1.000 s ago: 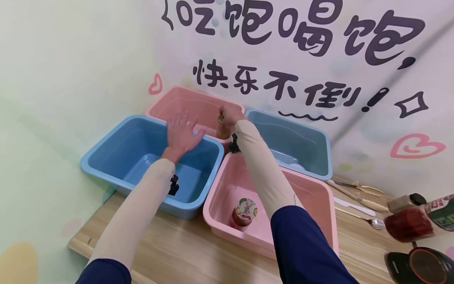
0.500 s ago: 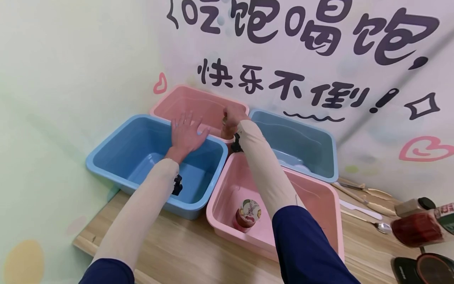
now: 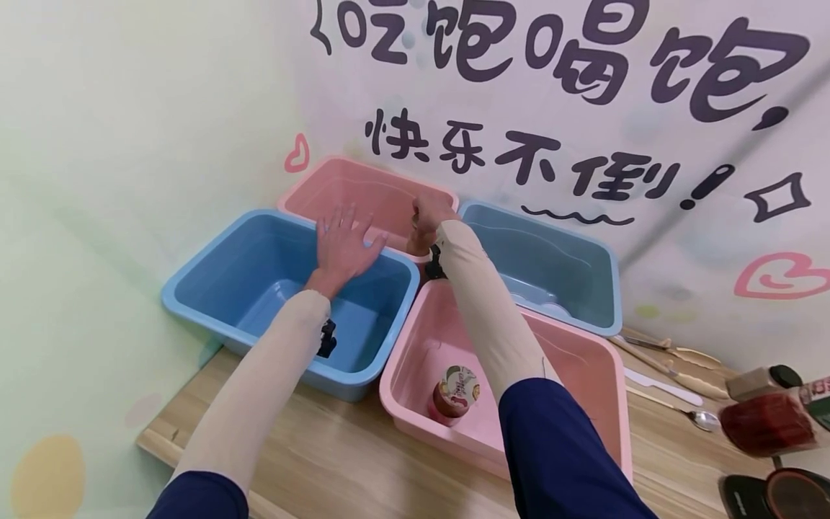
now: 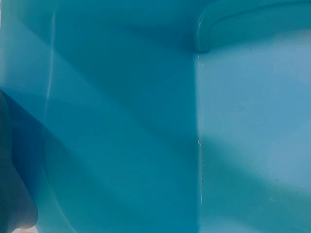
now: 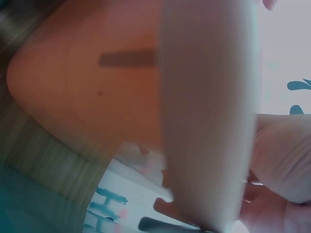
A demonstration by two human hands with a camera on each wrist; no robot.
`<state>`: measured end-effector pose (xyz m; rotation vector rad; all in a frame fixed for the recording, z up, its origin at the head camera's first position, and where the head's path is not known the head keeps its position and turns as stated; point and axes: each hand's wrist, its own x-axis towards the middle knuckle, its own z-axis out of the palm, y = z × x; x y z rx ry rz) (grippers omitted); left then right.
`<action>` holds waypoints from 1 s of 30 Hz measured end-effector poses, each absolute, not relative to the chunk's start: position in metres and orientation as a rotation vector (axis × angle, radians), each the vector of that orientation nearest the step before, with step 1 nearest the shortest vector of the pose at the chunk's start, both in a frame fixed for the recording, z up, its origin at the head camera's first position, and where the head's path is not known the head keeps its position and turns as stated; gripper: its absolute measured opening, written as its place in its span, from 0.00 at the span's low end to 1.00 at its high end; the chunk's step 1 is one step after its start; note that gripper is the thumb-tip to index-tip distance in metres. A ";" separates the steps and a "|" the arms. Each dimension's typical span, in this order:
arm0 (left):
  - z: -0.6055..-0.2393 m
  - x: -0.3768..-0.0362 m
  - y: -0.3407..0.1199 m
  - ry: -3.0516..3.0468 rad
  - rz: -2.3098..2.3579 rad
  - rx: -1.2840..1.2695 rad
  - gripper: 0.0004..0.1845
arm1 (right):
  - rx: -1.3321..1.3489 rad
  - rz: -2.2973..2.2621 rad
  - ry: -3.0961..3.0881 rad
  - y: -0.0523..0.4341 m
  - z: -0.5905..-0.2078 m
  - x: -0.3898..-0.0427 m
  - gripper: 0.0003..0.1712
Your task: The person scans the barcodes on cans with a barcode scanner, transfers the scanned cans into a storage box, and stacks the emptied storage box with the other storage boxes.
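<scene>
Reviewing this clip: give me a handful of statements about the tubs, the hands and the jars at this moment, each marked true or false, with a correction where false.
1. Four plastic tubs stand together in the corner, two blue and two pink. True.
2. The left hand grips a spoon. False: it is spread open and holds nothing, above the near blue tub.
3. The right hand holds a small bottle at the far pink tub. True.
4. The near pink tub holds nothing. False: a jar with a printed lid stands in it.
5. A spoon lies on the wooden table, right of the tubs. True.
</scene>
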<state>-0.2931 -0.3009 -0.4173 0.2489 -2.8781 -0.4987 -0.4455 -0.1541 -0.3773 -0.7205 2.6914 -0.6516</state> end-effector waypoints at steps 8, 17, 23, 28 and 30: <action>-0.418 -0.295 -0.298 -2.867 -0.484 0.234 0.38 | -0.757 -0.561 2.699 -0.151 -0.373 -0.444 0.09; -0.419 -0.292 -0.301 -2.851 -0.468 0.224 0.37 | -0.940 -0.318 2.707 -0.143 -0.337 -0.426 0.33; -0.417 -0.291 -0.300 -2.851 -0.464 0.215 0.37 | -1.084 -0.314 2.715 -0.128 -0.318 -0.404 0.33; -0.416 -0.291 -0.299 -2.846 -0.459 0.221 0.37 | -1.065 -0.393 2.729 -0.109 -0.313 -0.382 0.33; -0.415 -0.291 -0.297 -2.849 -0.455 0.223 0.37 | -1.075 -0.413 2.735 -0.099 -0.312 -0.373 0.35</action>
